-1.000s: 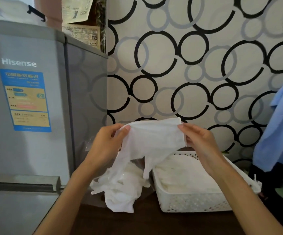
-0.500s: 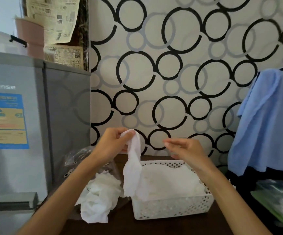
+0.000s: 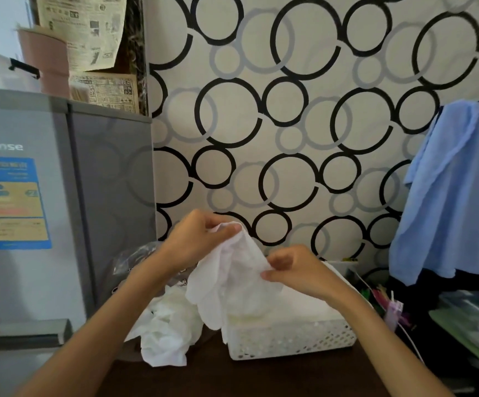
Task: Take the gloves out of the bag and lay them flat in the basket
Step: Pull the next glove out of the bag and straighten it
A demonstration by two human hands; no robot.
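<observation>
Glove (image 3: pixel 226 270) pinched by left hand (image 3: pixel 198 242) and right hand (image 3: pixel 292 273) above one basket (image 3: pixel 289 336) (bag (image 3: pixel 135 259) left of both).

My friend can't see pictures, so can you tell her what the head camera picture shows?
Two bare hands, left hand and right hand, hold up a thin white glove over a white basket on a dark table. A crumpled pile of gloves spills from a clear bag to the left, beside a grey fridge.
</observation>
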